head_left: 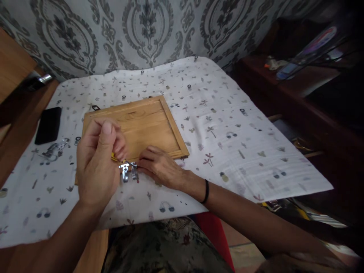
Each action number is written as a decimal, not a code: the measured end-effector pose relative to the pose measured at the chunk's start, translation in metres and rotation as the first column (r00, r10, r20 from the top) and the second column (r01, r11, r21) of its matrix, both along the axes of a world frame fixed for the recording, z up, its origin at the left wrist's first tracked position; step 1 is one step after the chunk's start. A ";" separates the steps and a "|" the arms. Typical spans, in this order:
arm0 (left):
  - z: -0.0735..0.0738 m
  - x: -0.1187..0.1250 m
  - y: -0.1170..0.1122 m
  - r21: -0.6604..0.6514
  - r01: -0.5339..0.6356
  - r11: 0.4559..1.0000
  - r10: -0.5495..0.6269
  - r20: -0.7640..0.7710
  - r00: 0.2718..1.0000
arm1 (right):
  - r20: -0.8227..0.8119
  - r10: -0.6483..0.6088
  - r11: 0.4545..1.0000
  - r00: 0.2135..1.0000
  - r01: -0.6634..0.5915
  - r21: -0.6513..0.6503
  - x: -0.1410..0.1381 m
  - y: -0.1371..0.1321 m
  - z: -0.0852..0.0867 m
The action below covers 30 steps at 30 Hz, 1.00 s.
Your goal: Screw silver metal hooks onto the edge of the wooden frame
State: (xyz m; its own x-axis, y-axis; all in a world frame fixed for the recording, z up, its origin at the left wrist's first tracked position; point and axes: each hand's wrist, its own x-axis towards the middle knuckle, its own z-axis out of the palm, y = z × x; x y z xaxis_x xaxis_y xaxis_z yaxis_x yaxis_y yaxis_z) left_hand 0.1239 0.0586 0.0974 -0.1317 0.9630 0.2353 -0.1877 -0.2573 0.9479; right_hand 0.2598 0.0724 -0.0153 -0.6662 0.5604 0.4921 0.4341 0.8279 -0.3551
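Observation:
A framed wooden panel (148,127) lies on the patterned cloth in front of me. At its near edge sits a shiny metal double hook (126,174), its two prongs pointing toward me. My left hand (99,159) is closed round a small screwdriver (113,156); a bit of yellow handle shows below the fingers, and its thin shaft slants down to the hook plate. Most of the handle is hidden in the fist. My right hand (162,167) rests along the panel's near edge, its fingertips pressed on the right end of the hook plate.
A white printed cloth (216,110) covers the table. On the left lie a black phone (47,126) and a clear bag with small metal parts (55,149). A patterned wall or curtain (148,30) stands behind; dark wooden furniture (264,83) is on the right.

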 end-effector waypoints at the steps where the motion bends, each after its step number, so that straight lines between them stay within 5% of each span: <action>1: -0.001 0.002 -0.001 0.005 -0.008 1.000 0.008 0.008 1.000 | 0.001 -0.002 1.000 1.000 0.002 0.002 0.000 0.000 0.001; 4: -0.004 0.005 0.001 0.044 0.022 0.999 -0.022 0.008 1.000 | 0.004 0.000 1.000 1.000 0.000 -0.004 0.001 -0.001 0.002; 7: -0.004 -0.001 0.011 0.056 0.181 0.982 -0.181 -0.011 0.984 | 0.008 0.010 1.000 1.000 -0.010 0.007 0.000 0.000 0.001; 13: -0.001 -0.016 0.024 -0.011 0.523 0.852 -0.522 -0.077 0.849 | 0.001 0.006 0.998 1.000 -0.007 0.058 0.000 0.001 -0.001; 15: -0.003 -0.016 0.022 0.020 0.495 0.869 -0.490 -0.106 0.865 | -0.004 0.006 0.998 1.000 -0.006 0.060 0.000 0.001 0.000; 18: -0.007 -0.010 0.015 0.073 0.224 0.972 -0.212 -0.148 0.966 | -0.016 0.017 0.999 1.000 -0.016 0.048 0.000 0.001 0.000; 22: -0.006 0.000 0.004 0.069 -0.024 0.997 0.028 -0.058 0.998 | -0.017 0.013 0.999 1.000 -0.012 0.038 0.000 0.001 0.000; 26: -0.006 0.005 0.004 0.080 0.014 0.997 -0.017 0.045 0.999 | -0.019 0.008 0.999 1.000 -0.007 0.031 0.000 0.001 0.000; 30: -0.007 -0.002 0.016 0.106 0.238 0.965 -0.240 0.006 0.971 | -0.013 0.014 0.999 1.000 -0.014 0.050 0.001 0.001 0.002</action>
State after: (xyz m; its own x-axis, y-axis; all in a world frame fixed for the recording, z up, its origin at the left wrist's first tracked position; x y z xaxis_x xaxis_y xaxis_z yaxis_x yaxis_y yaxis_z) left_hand 0.1215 0.0751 0.0902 0.0943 0.9374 0.3352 -0.2735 -0.2993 0.9141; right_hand 0.2604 0.0730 -0.0138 -0.6669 0.5257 0.5281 0.4177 0.8507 -0.3193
